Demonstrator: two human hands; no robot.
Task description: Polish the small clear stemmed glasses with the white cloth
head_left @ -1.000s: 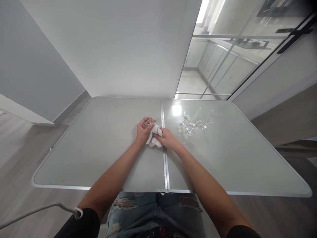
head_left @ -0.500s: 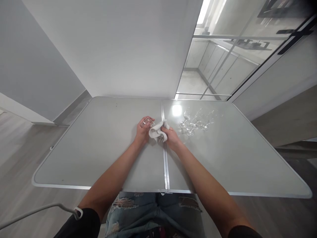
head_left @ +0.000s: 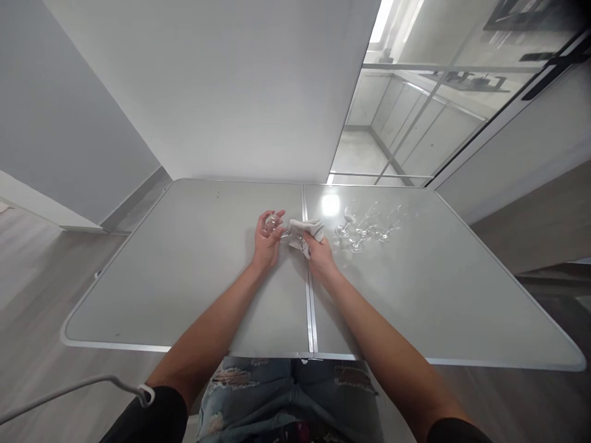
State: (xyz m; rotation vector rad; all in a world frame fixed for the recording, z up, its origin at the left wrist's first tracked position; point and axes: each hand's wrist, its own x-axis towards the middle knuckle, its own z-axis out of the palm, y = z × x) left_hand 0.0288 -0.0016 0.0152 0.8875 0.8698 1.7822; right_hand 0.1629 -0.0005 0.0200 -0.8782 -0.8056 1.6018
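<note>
My left hand (head_left: 268, 241) is closed around the bowl of a clear stemmed glass (head_left: 271, 225), which lies tipped sideways with its stem toward the right. A white cloth (head_left: 308, 229) is bunched in my right hand (head_left: 319, 253), its fingers wrapped round it. The cloth meets the stem and base end of the glass, and covers part of it. Both hands are over the table's middle seam. To the right of my right hand, several clear stemmed glasses (head_left: 355, 245) stand grouped on the table.
The pale grey folding table (head_left: 184, 277) has a metal seam (head_left: 310, 307) down its middle and a metal rim. A white wall (head_left: 240, 92) rises behind it. At the back right is a glass-paned door (head_left: 406, 123). A grey cable (head_left: 69, 389) hangs near my left sleeve.
The glass has turned in my left hand, showing more of its bowl. The cloth has moved slightly right and up with my right hand, and its folds have changed.
</note>
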